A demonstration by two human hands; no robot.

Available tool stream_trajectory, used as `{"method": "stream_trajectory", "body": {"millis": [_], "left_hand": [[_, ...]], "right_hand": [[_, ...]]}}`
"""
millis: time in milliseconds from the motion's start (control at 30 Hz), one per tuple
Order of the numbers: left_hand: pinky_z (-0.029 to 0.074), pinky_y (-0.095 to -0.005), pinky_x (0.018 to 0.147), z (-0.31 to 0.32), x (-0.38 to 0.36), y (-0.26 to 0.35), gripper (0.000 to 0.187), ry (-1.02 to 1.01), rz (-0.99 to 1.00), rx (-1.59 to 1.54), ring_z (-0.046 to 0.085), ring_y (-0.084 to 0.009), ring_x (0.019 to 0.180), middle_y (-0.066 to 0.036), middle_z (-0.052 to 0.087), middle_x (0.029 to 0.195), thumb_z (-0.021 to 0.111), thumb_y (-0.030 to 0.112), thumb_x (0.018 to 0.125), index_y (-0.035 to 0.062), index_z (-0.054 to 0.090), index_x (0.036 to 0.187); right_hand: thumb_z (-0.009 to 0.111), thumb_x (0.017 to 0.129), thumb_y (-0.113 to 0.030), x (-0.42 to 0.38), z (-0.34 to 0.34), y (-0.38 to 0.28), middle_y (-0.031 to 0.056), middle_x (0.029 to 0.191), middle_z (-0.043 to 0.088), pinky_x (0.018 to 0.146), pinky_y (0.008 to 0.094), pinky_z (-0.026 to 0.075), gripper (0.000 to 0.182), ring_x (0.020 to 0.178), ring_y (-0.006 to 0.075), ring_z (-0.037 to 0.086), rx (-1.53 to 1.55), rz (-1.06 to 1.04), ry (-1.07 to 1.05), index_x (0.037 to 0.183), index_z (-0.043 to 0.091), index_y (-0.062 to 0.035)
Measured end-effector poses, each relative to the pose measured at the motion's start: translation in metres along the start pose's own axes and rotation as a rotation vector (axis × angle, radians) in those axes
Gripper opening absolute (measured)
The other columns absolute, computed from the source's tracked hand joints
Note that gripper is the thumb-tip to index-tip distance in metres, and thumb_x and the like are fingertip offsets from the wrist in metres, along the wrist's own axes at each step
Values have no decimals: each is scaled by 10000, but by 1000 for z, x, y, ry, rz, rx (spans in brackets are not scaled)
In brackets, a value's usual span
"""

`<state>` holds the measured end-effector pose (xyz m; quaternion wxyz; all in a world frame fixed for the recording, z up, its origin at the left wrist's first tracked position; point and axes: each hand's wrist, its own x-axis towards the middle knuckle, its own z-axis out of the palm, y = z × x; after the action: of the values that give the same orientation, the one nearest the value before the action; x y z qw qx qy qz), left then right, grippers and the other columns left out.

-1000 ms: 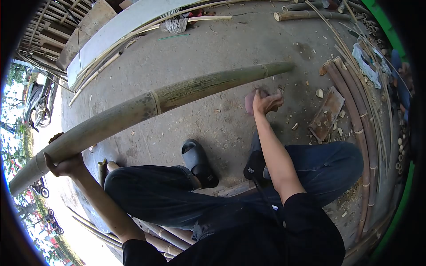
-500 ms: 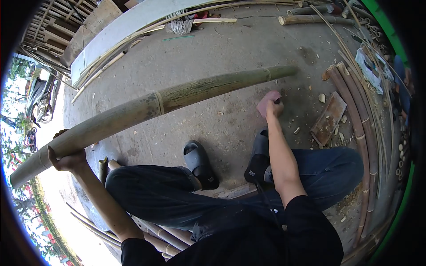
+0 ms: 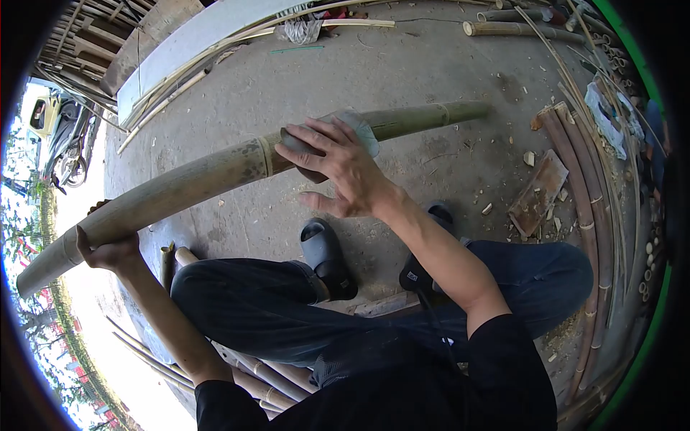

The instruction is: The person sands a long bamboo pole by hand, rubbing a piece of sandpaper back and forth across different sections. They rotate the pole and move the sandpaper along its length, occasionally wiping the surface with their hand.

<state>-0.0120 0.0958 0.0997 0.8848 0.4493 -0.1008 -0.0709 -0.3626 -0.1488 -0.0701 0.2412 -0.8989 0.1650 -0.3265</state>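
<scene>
Your left hand (image 3: 108, 251) grips the near left end of the long green-brown bamboo pole (image 3: 208, 179), propping it off the grey concrete floor (image 3: 402, 65), likely to steady it. Your right hand (image 3: 345, 169) presses a folded greyish sanding pad (image 3: 357, 127) onto the pole's middle. No containers are visible.

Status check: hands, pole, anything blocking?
Left hand grips pole near its end. Right hand presses pad on pole. Nothing blocking.
</scene>
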Motion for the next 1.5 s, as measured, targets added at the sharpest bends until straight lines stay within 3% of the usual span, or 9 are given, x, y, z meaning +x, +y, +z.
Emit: {"method": "stream_trajectory", "body": {"millis": [67,300,533,733,900,1133,1267,1400,1500], "left_hand": [[492,-488,1009,-3,0,2,535,11,-22,7,645,-356,1012,-179,651,1011,678,381,769,-33,608,1101],[476,-472,1035,-18,15,-3,605,70,-91,-14,626,-363,1053,-197,648,1068,715,356,747,-46,571,1175],[459,-517,1058,-11,14,0,607,83,-54,67,637,-387,1077,-214,664,1086,694,380,759,-41,584,1182],[471,-518,1049,-22,10,7,561,67,-155,-2,638,-370,1048,-190,657,1060,720,349,748,-20,582,1147],[470,-500,1041,-9,3,-5,556,147,-113,10,636,-357,1047,-180,659,1067,719,325,765,-30,582,1170],[443,-538,1070,-6,11,9,559,103,-104,51,629,-372,1083,-189,661,1091,711,343,777,-18,586,1186],[454,-507,1057,1,4,10,522,127,-121,48,641,-343,1045,-172,665,1036,722,342,763,-6,603,1134],[452,-511,1063,-6,5,5,560,158,-151,40,631,-358,1078,-187,659,1086,726,342,773,-13,585,1183],[453,-498,1059,-15,11,5,562,91,-150,38,629,-362,1076,-187,660,1079,722,345,776,-23,583,1177]], "right_hand": [[397,1044,-411,-8,18,0,85,1505,516,1222,510,212,465,1407,354,434,29,-153,145,1449,565,-257],[401,1075,-335,-111,36,153,175,1547,450,1223,525,170,503,1476,408,324,-375,178,420,1492,484,-66],[561,966,-240,20,70,-59,-70,1649,301,1261,536,76,548,1537,257,222,30,-121,145,1498,473,-341],[371,1045,-269,-5,114,-2,-132,1586,401,1257,472,51,484,1488,187,328,-319,-159,439,1500,435,-418],[286,1088,-363,-71,66,119,122,1576,415,1235,516,110,506,1484,338,327,-326,101,535,1546,417,-192],[320,1067,-437,15,108,-51,-67,1572,436,1250,493,6,425,1496,252,311,-174,-110,425,1436,531,-424],[299,1070,-460,15,115,-25,-79,1545,466,1248,464,8,420,1482,237,332,-360,-173,553,1417,537,-461],[177,1072,-359,-43,67,91,115,1545,456,1216,536,117,575,1460,346,351,-289,177,655,1518,442,-111],[193,1073,-358,-93,35,188,147,1534,466,1182,587,187,580,1433,408,370,-290,437,743,1501,462,-74]]}}
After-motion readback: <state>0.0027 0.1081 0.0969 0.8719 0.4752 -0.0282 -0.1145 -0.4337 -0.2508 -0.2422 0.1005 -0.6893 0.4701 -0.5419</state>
